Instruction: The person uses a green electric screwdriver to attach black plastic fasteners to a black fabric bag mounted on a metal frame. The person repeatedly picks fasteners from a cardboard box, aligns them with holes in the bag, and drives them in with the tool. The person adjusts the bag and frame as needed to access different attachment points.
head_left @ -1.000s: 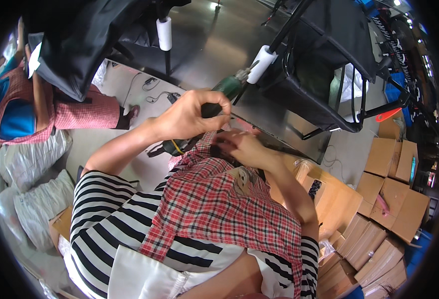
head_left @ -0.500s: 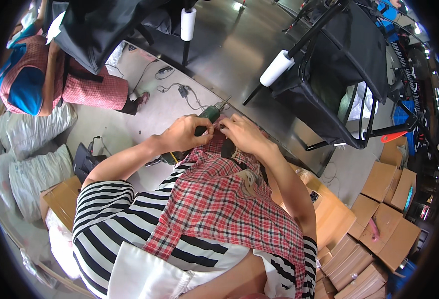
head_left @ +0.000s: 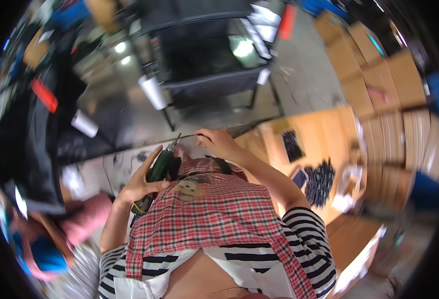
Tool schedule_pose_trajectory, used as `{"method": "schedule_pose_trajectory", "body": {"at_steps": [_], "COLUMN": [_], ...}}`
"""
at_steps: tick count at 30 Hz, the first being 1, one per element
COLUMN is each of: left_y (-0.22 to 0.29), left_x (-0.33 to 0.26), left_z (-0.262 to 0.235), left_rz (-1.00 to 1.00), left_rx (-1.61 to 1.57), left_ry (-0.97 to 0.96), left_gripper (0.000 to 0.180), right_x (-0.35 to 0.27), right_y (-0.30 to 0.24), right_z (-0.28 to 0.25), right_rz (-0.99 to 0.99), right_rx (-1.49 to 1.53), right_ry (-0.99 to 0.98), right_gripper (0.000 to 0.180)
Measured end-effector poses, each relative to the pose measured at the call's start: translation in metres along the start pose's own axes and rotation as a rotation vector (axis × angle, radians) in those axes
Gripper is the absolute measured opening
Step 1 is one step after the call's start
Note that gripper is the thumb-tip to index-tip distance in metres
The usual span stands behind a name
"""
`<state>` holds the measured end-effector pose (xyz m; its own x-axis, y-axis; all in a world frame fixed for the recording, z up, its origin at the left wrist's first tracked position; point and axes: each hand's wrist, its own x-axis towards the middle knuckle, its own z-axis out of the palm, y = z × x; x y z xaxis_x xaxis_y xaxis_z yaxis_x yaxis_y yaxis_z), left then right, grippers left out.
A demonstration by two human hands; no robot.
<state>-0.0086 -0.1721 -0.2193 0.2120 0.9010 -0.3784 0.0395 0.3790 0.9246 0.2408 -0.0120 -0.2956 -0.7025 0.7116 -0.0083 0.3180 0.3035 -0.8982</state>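
Your hands have moved apart: left of centre, your left hand [head_left: 140, 183] grips the green drill [head_left: 160, 167]; near centre, your right hand [head_left: 221, 144] pinches a thin dark piece [head_left: 197, 134] beside the bit [head_left: 177, 140]. The black-fabric frame [head_left: 214, 89], now upper centre, apparently lies before you.

A pale-brown wooden counter [head_left: 324, 137] stands right of the right hand [head_left: 219, 143]; past it sit brown cardboard boxes [head_left: 403, 77], and grey floor [head_left: 301, 82] shows farther ahead.

Workshop: power drill [head_left: 162, 166], wooden worktable [head_left: 324, 135], stacked cardboard boxes [head_left: 405, 75].
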Motion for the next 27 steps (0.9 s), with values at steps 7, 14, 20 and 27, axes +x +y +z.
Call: {"method": "schedule_pose_trajectory", "body": {"at_steps": [7,14,20,27], "left_y": [0.042,0.053,0.053,0.047], "left_x": [0.078,0.108,0.105,0.099], "left_z": [0.033,0.063,0.073,0.075], "left_rz": [-0.031,-0.149,-0.159,-0.187], "left_rx": [0.133,0.197,0.165,0.09], "left_ry": [-0.363,-0.485,-0.458,-0.391], "left_gripper": [0.106,0.103,0.104,0.104], "right_x": [-0.16,-0.281,-0.243,-0.221], "right_y": [0.056,0.161,0.12,0.133], "right_z": [-0.138,-0.177,-0.173,-0.16], "right_rz": [0.291,0.708,0.444,0.476], "right_rx": [-0.63,-0.855,-0.708,-0.783], "right_ry": [0.887,0.962,0.805,0.415], "right_gripper": [0.017,0.018,0.007,0.011]}}
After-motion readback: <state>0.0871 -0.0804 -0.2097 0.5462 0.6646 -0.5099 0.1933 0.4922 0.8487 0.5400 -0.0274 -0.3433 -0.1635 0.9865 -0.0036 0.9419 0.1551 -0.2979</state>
